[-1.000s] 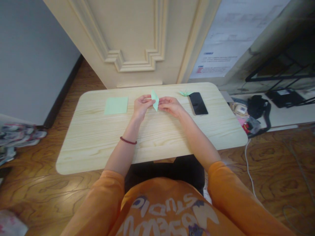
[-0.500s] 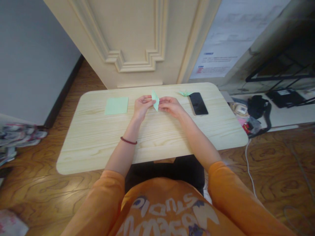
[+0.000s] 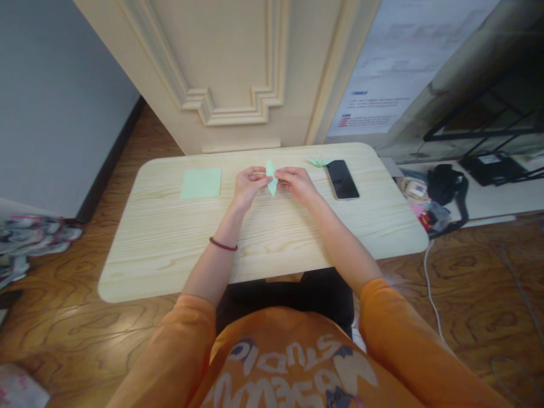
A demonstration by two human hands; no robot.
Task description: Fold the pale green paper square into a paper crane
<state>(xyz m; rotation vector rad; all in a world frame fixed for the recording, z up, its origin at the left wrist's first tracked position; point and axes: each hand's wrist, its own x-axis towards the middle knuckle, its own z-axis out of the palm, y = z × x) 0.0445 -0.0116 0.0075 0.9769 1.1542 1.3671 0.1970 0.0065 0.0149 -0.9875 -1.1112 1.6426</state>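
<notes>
The person's left hand [image 3: 247, 188] and right hand [image 3: 298, 185] are holding a narrow folded piece of pale green paper [image 3: 271, 177] above the pale wood-grain table [image 3: 272, 260], just left of a black smartphone [image 3: 342, 179]. The latest change is small: the paper is sliding slightly toward the smartphone and is turning more upright, with its pointed tip leaning less to the left than in the earlier view. Its visible outline is also narrowing a little. The left hand is edging the same way, with its fingertips closing in around the paper, while the right hand is barely shifting.

Both hands are grasping the paper between thumb and fingers, and neither is releasing it, although the fingers are hiding exactly where each one is pressing (the creases are too small to read from this height). The hands are nearly meeting, with only the paper showing between them.

A small folded green paper figure [image 3: 318, 162] is sitting just beside the smartphone, toward its top left corner. A square sheet of green paper [image 3: 200, 183] is lying well left of the smartphone, beyond both hands. A red beaded bracelet [image 3: 223, 244] is circling the left wrist, and orange sleeves [image 3: 178, 345] are covering both upper arms.
</notes>
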